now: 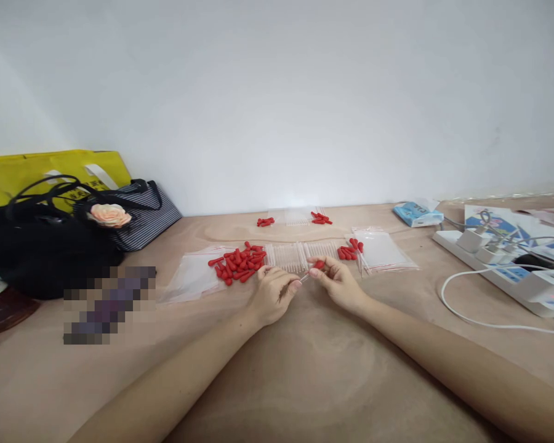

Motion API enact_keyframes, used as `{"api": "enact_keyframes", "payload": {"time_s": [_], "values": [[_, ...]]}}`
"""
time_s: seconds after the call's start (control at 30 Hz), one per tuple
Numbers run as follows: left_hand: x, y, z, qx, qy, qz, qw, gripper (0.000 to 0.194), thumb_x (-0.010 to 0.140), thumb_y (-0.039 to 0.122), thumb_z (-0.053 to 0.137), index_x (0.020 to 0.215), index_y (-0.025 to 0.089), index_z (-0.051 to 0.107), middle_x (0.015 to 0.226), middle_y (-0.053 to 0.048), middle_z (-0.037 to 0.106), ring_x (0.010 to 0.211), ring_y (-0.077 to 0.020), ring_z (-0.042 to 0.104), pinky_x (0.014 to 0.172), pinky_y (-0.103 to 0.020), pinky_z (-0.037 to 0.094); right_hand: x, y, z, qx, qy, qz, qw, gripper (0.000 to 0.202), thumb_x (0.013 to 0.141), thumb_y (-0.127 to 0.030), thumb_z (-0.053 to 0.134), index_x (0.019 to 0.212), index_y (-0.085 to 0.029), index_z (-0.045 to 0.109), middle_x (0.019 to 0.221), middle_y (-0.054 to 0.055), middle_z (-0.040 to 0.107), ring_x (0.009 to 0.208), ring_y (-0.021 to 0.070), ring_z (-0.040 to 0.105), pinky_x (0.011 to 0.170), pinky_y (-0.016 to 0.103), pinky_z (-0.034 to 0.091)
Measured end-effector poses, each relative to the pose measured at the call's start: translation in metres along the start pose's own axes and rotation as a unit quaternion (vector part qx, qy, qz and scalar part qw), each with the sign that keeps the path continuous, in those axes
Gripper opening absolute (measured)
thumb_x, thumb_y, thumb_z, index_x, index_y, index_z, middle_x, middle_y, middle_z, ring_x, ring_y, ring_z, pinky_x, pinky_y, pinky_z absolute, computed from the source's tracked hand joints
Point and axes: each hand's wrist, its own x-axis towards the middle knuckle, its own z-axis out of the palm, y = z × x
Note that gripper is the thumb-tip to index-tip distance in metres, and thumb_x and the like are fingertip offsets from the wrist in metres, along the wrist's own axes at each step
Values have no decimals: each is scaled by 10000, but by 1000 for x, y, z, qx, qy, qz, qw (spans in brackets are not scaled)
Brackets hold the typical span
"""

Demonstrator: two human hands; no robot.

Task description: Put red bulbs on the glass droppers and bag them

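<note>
My left hand [274, 292] pinches a thin clear tube [305, 278] near the middle of the table. On the tube's other side, my right hand [339, 284] grips a small red rubber bulb [319, 265] at its end. Just beyond the hands lies a row of clear tubes [286, 257]. A heap of red bulbs [240, 263] rests left of that row, partly on clear plastic bags [191, 277]. To the right are several red-tipped droppers [351, 249] beside another stack of clear bags [385, 249].
More red bulbs [322, 218] and tubes lie near the wall. Bags [152, 215] and a blurred dark object [111, 304] stand or lie at left. A blue tissue pack [418, 213] and a white power strip [493, 271] with cables are at right.
</note>
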Motion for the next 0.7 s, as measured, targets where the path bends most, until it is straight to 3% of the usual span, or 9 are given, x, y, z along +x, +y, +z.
{"api": "enact_keyframes", "payload": {"time_s": [0.1,0.2,0.27,0.37,0.5,0.7], "values": [[1,1,-2,-5,0,-25,1000,259,884,296,355,865,201,595,844,-9,662,808,-149,554,828,-358,263,19,-2,-24,-78,63,-18,995,446,806,-445,448,1170,-191,416,748,11,550,685,136,541,634,281,442],[1,1,-2,5,-8,-37,999,247,873,299,371,832,201,594,829,-7,663,803,-154,556,822,-363,267,45,-3,-65,-230,102,-15,968,484,839,-405,373,1241,-140,326,669,-3,539,599,135,522,554,259,426],[2,0,-1,8,-16,-29,999,224,863,293,394,802,201,589,803,0,665,798,-153,556,833,-369,259,58,-2,-93,-407,90,55,907,399,837,-375,366,1152,-139,435,635,-1,554,537,124,507,513,236,397],[2,0,0,7,-27,-22,999,215,858,274,405,760,200,581,767,11,662,780,-149,553,835,-375,253,66,5,-122,-474,93,87,871,287,789,-320,443,977,-153,582,639,31,590,561,139,527,539,243,379],[2,0,0,10,-30,-27,999,237,859,273,401,726,196,581,735,10,654,757,-148,546,820,-379,261,64,22,-135,-528,86,109,838,288,760,-331,472,953,-192,635,681,45,628,634,180,560,577,266,375],[2,-1,1,12,-33,-26,999,242,855,280,409,714,195,585,741,5,662,762,-150,548,823,-380,262,63,34,-135,-576,59,117,807,341,766,-389,472,1022,-223,623,741,34,659,696,186,585,609,265,389]]}}
